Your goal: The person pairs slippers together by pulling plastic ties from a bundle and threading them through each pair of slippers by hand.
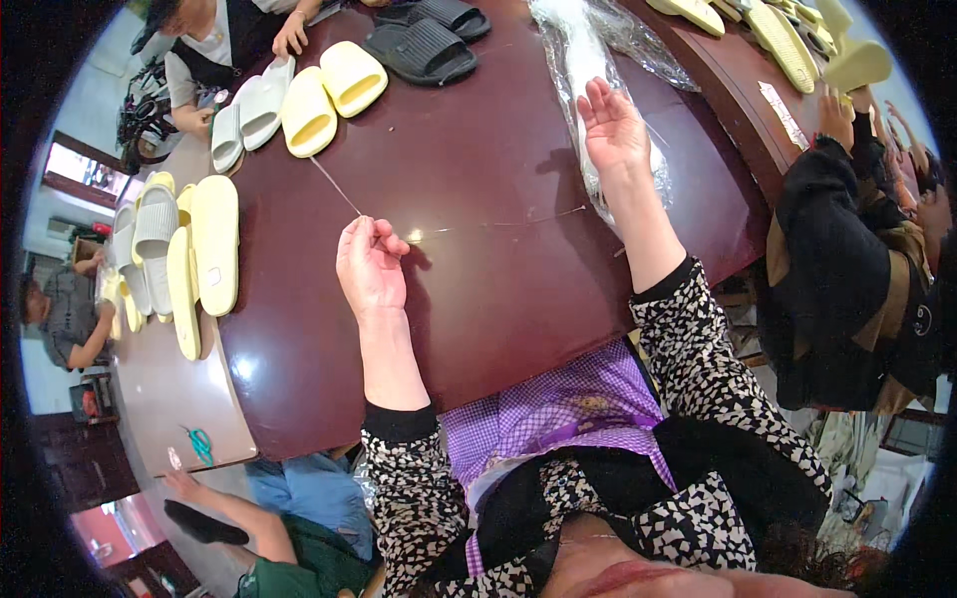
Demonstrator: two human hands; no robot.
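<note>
My left hand is raised over the dark red table, its fingertips pinched on a thin pale strand. The strand runs up toward the toe of a yellow slipper, which stands beside its yellow mate. Whether it is fixed to the slipper, I cannot tell. My right hand is palm up with fingers stretched out, holding nothing visible. It is over a stack of clear plastic bags at the far side of the table.
Dark grey slippers and light grey slippers stand at the far side. Yellow slippers line the left edge. Teal scissors rest on the lower left table. Other people sit around, one at right holding a yellow slipper.
</note>
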